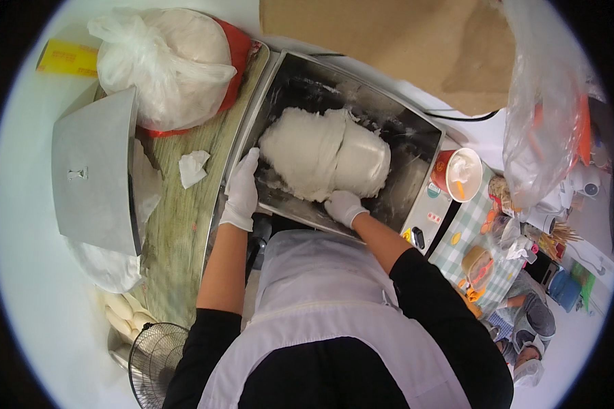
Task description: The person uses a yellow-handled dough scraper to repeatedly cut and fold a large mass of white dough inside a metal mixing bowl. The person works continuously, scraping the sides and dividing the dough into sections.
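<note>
A large lump of pale dough (307,151) lies in a rectangular stainless steel tub (414,176). One deep crease runs across the lump, and its right part is smoother. At the tub's left rim is my left hand (242,191) in a white glove, holding the rim with the fingertips next to the dough. My right hand (345,207), also gloved, is curled against the dough's near edge; its fingertips are partly hidden there. Flour or dough residue marks the tub's inner walls.
Left of the tub, a wood-patterned table (179,245) carries a tied plastic bag (174,66), a crumpled tissue (193,167) and a grey metal box (94,174). A wire-caged fan (158,358) stands lower left. Right are a paper tub (458,174), a checked tablecloth (453,245) and another person (532,317).
</note>
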A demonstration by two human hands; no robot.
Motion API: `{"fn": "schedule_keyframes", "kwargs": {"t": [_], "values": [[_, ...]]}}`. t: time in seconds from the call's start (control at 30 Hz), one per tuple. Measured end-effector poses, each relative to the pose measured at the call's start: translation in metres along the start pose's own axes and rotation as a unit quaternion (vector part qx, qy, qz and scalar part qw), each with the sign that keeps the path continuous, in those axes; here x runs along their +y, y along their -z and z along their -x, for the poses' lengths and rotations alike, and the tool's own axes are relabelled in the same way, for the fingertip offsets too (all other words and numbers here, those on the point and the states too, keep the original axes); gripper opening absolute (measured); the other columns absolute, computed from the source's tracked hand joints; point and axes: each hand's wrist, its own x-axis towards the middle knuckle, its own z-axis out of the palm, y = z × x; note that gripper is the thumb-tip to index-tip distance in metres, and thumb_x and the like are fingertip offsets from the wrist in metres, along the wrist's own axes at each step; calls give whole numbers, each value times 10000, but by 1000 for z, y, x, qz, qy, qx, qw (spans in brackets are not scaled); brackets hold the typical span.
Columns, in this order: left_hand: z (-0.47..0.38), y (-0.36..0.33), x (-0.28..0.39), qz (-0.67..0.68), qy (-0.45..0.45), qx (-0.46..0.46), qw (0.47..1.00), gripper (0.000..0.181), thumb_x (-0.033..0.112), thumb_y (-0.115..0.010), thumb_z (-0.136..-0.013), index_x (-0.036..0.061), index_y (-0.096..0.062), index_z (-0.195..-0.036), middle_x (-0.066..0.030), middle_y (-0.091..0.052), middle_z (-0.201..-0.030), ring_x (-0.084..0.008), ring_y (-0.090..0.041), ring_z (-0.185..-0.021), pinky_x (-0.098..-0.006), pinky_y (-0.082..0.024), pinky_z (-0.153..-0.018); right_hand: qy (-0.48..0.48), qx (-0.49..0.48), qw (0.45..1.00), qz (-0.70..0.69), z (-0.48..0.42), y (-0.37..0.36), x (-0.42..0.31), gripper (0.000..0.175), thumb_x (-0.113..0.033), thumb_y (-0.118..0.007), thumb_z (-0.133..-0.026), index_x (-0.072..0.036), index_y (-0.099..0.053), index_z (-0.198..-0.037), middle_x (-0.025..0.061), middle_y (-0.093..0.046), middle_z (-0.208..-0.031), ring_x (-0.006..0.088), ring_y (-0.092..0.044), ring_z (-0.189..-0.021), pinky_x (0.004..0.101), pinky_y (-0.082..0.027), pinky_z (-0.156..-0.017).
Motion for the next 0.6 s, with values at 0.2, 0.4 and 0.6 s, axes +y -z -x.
{"fn": "schedule_keyframes", "kwargs": {"t": [0.2, 0.4, 0.6], "values": [[-2, 5, -3, -68, 36, 12, 997, 625, 436, -486, -957, -17, -416, -1383, -121, -430, -1410, -231, -352, -1319, -366, -199, -1110, 9, -66, 996, -65, 7, 79, 28, 409, -346, -512, -836, 11, -690, -928, 255, -660, -887, 404, -645, -845, 455, -492, -804], [-12, 11, -15, -105, 49, 46, 992, 703, 513, -474, -935, 29, -375, -1435, -125, -367, -1496, -253, -272, -1412, -449, -90, -1146, 40, 150, 988, 10, 69, 152, 23, 326, -300, -525, -861, -37, -694, -950, 236, -650, -815, 400, -636, -787, 468, -496, -724], [-25, 23, -26, -114, 43, 46, 991, 684, 501, -463, -942, 37, -374, -1437, -125, -356, -1504, -250, -256, -1421, -455, -55, -1148, 67, 234, 968, -62, 113, 129, 26, 299, -292, -514, -899, -64, -686, -988, 206, -654, -836, 395, -628, -790, 469, -496, -707]]}}
